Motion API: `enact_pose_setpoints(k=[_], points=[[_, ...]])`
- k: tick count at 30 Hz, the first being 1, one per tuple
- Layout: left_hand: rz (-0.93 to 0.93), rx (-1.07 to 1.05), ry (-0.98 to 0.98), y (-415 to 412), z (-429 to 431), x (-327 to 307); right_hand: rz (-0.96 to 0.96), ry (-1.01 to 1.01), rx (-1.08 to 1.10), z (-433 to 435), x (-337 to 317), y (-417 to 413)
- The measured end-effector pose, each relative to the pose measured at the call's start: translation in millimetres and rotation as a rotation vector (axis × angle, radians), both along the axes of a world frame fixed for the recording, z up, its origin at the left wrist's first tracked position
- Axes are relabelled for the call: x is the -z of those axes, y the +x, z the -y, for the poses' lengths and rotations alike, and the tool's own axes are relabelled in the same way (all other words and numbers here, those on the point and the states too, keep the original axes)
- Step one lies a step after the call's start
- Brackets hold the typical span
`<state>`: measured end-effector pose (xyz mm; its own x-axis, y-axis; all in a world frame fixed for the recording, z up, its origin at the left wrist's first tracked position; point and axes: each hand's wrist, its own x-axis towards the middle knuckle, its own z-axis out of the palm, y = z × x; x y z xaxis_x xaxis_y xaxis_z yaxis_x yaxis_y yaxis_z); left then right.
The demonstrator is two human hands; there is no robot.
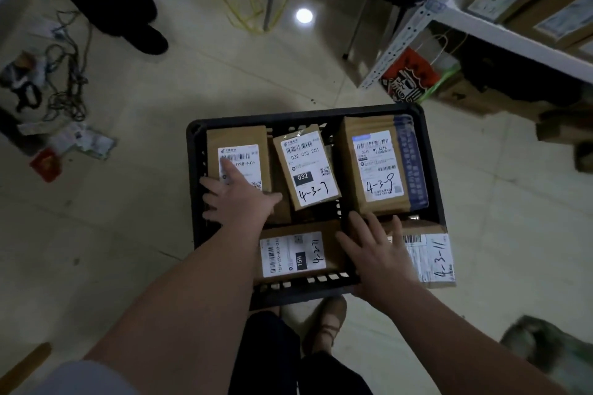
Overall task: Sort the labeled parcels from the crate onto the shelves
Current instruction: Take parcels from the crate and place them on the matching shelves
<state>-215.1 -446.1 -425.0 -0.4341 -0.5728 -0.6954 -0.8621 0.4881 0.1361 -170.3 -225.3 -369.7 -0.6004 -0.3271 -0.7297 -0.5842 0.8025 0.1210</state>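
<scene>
A black plastic crate (pixel 431 170) stands on the floor and holds several brown parcels with white labels. My left hand (pixel 239 199) lies with spread fingers on the far-left parcel (pixel 239 144), covering the lower part of its label. My right hand (pixel 378 250) rests with straight fingers over the near-right parcel marked 4-3-11 (pixel 436 258). Between them lie the parcel marked 4-3-7 (pixel 308 167), the parcel marked 4-3-9 (pixel 377 167) and a near parcel marked 4-2-71 (pixel 293 255). Neither hand grips anything.
A white metal shelf (pixel 475 18) with cardboard boxes rises at the right; a red bag (pixel 407 77) stands under it. Another person's dark legs (pixel 128 9) stand at the far left. Cables (pixel 64 80) and litter lie on the tiled floor at the left. My feet are below the crate.
</scene>
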Motion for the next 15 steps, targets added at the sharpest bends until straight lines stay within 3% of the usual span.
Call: enact_pose_setpoints(k=[4,9,12,15], points=[[0.017,-0.019,-0.001,1,1,-5,0.035,0.058,-0.007,-8,-3,-2],[-0.101,-0.152,-0.018,9,-1,-34,0.009,-0.048,-0.01,-13,-9,-3],[-0.238,-0.118,-0.055,17,-12,-65,-0.061,-0.309,0.257,-1,-22,-11],[-0.351,0.004,-0.056,26,-30,-99,-0.113,-0.795,0.839,11,-41,-22]])
